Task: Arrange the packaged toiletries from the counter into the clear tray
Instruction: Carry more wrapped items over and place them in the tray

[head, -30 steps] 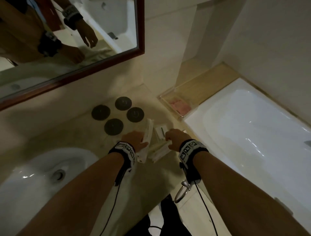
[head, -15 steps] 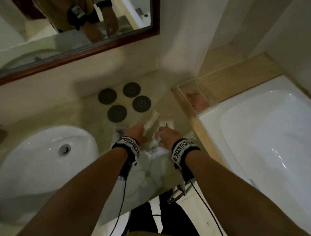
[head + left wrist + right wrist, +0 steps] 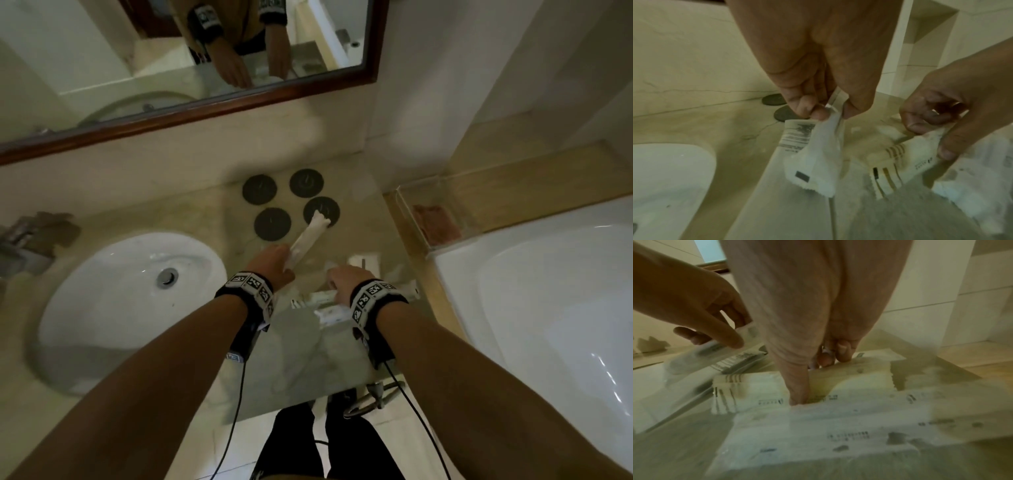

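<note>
My left hand (image 3: 287, 257) pinches one end of a long white packet (image 3: 310, 236); the packet's far end lies over a dark disc. Up close, the fingers (image 3: 818, 112) nip the packet (image 3: 813, 154) at its crimped top. My right hand (image 3: 334, 278) is down on a loose pile of white packets (image 3: 329, 310) on the marble counter. Thumb and curled fingers of my right hand (image 3: 927, 138) grip a striped packet (image 3: 900, 159); the thumb (image 3: 799, 386) presses into it. The clear tray (image 3: 411, 222) stands on the wooden ledge to the right, with a pink item (image 3: 436, 222) inside.
Several dark round discs (image 3: 270, 224) sit on the counter behind the packets. A white sink (image 3: 130, 301) fills the left side, with a tap (image 3: 30, 236) beyond it. A white bathtub (image 3: 548, 291) lies right of the tray. A framed mirror (image 3: 171, 51) hangs above.
The left hand still holds the long packet, whose far end now reaches a dark disc. The right hand has settled on the pile and gripped a striped packet. The view swung left towards the sink.
</note>
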